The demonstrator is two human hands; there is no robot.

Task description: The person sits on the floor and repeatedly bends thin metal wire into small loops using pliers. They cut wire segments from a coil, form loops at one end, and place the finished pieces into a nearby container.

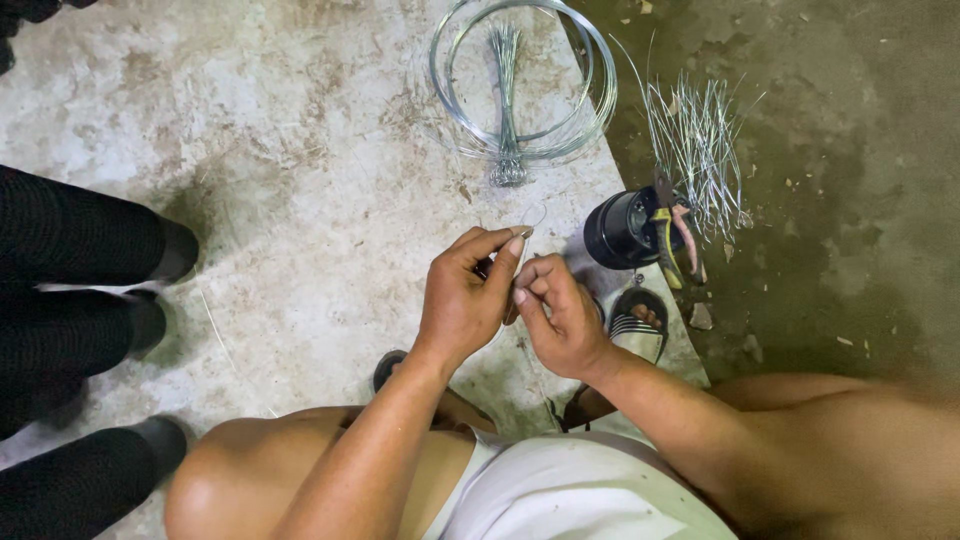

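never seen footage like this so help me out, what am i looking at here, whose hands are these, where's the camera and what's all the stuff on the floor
There is no machine here. The one picture comes from a camera worn on a person's head, looking straight down at their own bare hands and knees as they crouch over a concrete floor.

The left hand and right hand meet in the middle, pinching a thin piece of wire between the fingertips.

On the floor beyond them lies a coil of wire, with a tied bundle of straight wires inside it. To the right are loose cut wires, a dark round container and pliers with coloured handles. At the left edge are another person's dark-clad legs.
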